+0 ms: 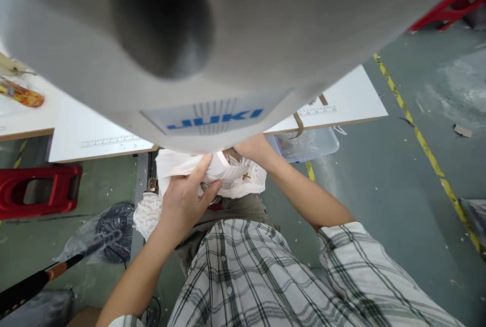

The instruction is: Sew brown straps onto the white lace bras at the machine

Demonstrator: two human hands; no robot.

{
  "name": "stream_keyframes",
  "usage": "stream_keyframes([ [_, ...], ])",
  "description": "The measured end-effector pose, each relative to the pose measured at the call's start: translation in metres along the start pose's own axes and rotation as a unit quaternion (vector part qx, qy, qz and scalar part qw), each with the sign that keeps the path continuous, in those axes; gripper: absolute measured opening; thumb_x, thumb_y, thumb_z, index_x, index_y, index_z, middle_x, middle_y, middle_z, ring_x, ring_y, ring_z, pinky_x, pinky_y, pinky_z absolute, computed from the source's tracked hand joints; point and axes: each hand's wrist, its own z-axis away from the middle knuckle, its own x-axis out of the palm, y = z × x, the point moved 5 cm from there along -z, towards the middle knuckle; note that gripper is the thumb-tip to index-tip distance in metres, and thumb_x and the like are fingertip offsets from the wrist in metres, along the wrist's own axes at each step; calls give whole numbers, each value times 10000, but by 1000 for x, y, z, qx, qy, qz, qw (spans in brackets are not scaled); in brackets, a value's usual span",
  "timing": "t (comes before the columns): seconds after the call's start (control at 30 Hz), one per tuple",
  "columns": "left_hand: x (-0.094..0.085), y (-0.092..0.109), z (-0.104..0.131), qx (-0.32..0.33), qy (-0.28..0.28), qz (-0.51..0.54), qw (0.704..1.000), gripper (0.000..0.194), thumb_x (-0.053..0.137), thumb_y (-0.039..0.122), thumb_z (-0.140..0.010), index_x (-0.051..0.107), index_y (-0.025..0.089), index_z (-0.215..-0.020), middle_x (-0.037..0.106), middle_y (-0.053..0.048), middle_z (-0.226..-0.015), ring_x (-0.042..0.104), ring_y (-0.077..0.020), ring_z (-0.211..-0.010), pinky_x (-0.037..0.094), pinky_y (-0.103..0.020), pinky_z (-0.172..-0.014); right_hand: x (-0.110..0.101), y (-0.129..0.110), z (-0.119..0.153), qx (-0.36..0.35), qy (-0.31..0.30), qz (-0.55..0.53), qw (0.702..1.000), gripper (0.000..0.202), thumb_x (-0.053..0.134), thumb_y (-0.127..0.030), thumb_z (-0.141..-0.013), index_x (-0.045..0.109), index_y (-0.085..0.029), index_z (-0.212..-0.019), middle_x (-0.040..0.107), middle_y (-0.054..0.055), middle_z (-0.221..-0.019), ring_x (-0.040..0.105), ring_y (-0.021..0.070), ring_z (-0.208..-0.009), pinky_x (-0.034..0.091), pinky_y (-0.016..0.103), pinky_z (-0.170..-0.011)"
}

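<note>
A white lace-trimmed garment (237, 182) with a small brown bow lies over my lap, its far edge under the sewing machine head (235, 89). My left hand (190, 193) grips the cloth at its left part, with the thumb and a finger showing on top of the fabric. On the garment's right side is my right hand (256, 149); the machine head hides its fingers, so their hold does not show. More white lace (148, 213) hangs at the left, below my left wrist. The needle area is hidden behind the machine head.
The white sewing table (349, 96) carries printed rulers. A clear plastic bin (309, 145) is under its right edge, and a brown strip (298, 124) hangs over that edge. A red stool (41, 193) and a plastic-wrapped object (114, 231) stand at the left.
</note>
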Motion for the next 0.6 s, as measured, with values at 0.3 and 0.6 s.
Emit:
stream_keyframes([
  [0.3, -1, 2, -3, 24, 24, -17, 999, 603, 692, 395, -866, 528, 170, -1401, 665, -167, -1301, 628, -312, -1219, 525, -472, -1034, -5, -5, 17, 12, 66, -75, 995, 138, 562, -326, -915, 609, -218, -987, 605, 84, -1234, 599, 199, -980, 528, 345, -833],
  [0.6, -4, 4, -3, 25, 66, -22, 997, 555, 714, 386, -848, 571, 178, -1343, 697, -164, -1237, 659, -298, -1171, 545, -438, -995, -7, -16, 73, -36, 72, -68, 994, 217, 682, -391, -873, 613, -234, -1005, 614, 56, -985, 583, 173, -821, 529, 348, -762],
])
